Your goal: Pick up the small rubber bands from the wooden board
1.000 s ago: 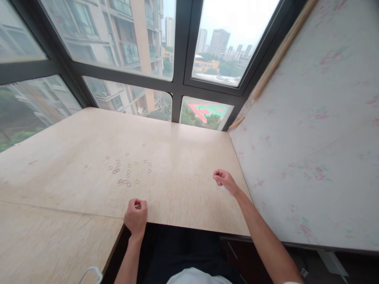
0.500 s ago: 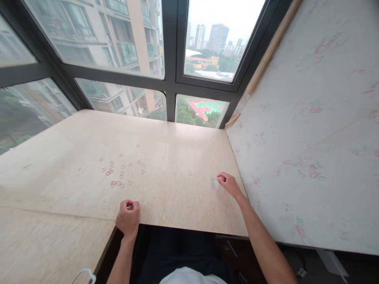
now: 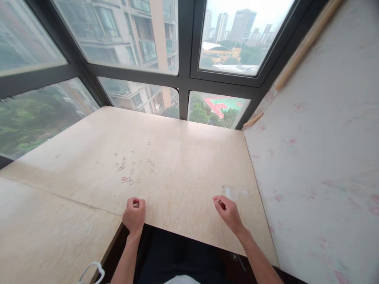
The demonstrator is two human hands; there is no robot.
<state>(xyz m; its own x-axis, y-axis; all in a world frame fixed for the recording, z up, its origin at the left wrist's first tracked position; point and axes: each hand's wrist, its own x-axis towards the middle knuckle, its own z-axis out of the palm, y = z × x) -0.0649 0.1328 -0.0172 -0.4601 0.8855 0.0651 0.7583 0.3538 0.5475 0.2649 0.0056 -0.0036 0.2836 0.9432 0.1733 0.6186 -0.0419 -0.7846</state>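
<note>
Thin rings (image 3: 132,169) lay scattered left of centre, flat, openings upward; round, so no long axis, a few reddish and overlapping. Below them, the left hand (image 3: 134,213) made a loose fist pointing up the frame, thumb against curled fingers; could not tell whether it held anything. Right of centre, the right hand (image 3: 227,211) angled toward upper left, thumb and fingertips drawn together; any pinched item too small to tell. Just above it lay a clear packet (image 3: 242,193), long axis roughly across the frame, pale patch at its left end. Surface: pale, wood-look tabletop (image 3: 183,157), seam at left; white curved strip (image 3: 95,263) at lower left edge. Room: dark window frame (image 3: 184,83) along the top, apartment block (image 3: 142,35) outside, red-green court (image 3: 227,104) farther right; floral wall (image 3: 310,138) at right.
</note>
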